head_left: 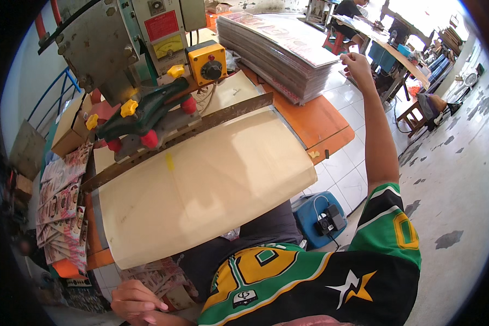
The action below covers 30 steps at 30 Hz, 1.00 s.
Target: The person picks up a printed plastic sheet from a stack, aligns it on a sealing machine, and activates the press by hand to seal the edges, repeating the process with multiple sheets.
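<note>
My right hand [357,68] reaches far out at the right, its fingers pinched at the near right corner of the top printed sheet on a tall stack of clear-covered sheets [288,46]. My left hand [138,303] is low at the left with its fingers curled closed; I see nothing in them. It is beside printed sheets [160,277] that lie partly under the work table's front edge. Between my hands spreads a wide cream sheet [206,179], overhanging the table. A long metal bar [228,118] of a press machine [146,117] lies across its back.
A yellow control box [206,62] with a black dial stands behind the machine. Printed pouches [62,206] pile up at the left, near a cardboard box [70,125]. A blue stool [318,217] holds a black adapter. Another person [349,11] sits at a far table.
</note>
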Available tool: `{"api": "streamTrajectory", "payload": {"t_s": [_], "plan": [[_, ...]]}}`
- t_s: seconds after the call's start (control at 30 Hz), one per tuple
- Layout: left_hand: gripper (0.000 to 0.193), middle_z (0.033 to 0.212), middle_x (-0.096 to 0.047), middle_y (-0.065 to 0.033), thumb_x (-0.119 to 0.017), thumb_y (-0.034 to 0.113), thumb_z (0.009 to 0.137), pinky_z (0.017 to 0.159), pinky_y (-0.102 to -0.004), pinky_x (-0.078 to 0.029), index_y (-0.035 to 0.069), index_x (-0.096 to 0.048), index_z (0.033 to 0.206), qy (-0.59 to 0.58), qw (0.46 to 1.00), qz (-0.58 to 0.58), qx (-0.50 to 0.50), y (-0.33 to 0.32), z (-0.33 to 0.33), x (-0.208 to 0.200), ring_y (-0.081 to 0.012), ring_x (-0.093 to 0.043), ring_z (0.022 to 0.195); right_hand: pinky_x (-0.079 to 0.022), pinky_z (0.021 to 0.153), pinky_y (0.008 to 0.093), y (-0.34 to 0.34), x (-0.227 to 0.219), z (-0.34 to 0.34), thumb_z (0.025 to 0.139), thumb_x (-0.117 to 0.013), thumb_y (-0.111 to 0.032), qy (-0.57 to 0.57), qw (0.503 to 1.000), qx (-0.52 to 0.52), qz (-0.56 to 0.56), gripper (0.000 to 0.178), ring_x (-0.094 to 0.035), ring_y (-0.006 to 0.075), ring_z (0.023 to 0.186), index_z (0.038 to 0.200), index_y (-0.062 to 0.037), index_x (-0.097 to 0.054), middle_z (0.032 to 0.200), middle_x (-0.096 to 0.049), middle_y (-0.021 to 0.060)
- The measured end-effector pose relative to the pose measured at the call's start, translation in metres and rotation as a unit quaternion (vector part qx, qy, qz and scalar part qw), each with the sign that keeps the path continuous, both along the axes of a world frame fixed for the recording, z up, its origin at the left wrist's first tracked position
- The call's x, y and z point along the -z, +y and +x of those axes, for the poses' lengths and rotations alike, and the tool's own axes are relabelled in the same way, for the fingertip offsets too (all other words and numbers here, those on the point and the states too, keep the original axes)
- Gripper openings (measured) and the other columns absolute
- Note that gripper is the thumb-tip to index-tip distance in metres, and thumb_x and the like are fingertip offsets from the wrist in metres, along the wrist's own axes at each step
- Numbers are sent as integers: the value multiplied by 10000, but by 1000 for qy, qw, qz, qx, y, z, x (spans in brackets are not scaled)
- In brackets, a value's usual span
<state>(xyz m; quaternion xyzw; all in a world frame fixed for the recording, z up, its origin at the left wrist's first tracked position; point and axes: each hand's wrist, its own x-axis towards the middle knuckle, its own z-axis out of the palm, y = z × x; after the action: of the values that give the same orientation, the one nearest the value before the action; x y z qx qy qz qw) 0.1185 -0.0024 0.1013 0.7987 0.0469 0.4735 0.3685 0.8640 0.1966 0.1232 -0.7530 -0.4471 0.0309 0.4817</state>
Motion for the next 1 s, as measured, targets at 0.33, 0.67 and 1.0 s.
{"api": "streamTrajectory", "payload": {"t_s": [0.33, 0.67, 1.0], "plan": [[495, 913, -732, -201, -645, 242, 1025, 584, -309, -436, -40, -570, 1425, 9, 997, -57, -56, -20, -36, 30, -162, -525, 571, -442, 514, 271, 11, -11, 13, 919, -740, -356, 24, 997, -28, -70, 377, -549, 104, 624, 957, 19, -723, 788, -669, 61], [410, 614, -641, -67, -743, 385, 951, 500, -252, -354, 29, -703, 1151, -35, 961, -161, -220, -32, -21, 57, -148, -569, 519, -354, 472, 299, 28, -11, 30, 993, -669, -401, -110, 994, 15, -18, 412, -461, 95, 534, 805, -35, -659, 640, -534, -7], [409, 656, -663, -92, -781, 396, 923, 509, -256, -393, 19, -720, 1068, -56, 949, -190, -244, -34, -16, 60, -169, -601, 539, -657, 832, 343, 42, -38, -4, 1045, -606, -202, 395, 898, -110, 161, 309, -692, 307, 1006, 1242, 31, -562, 1156, -618, 230]]}}
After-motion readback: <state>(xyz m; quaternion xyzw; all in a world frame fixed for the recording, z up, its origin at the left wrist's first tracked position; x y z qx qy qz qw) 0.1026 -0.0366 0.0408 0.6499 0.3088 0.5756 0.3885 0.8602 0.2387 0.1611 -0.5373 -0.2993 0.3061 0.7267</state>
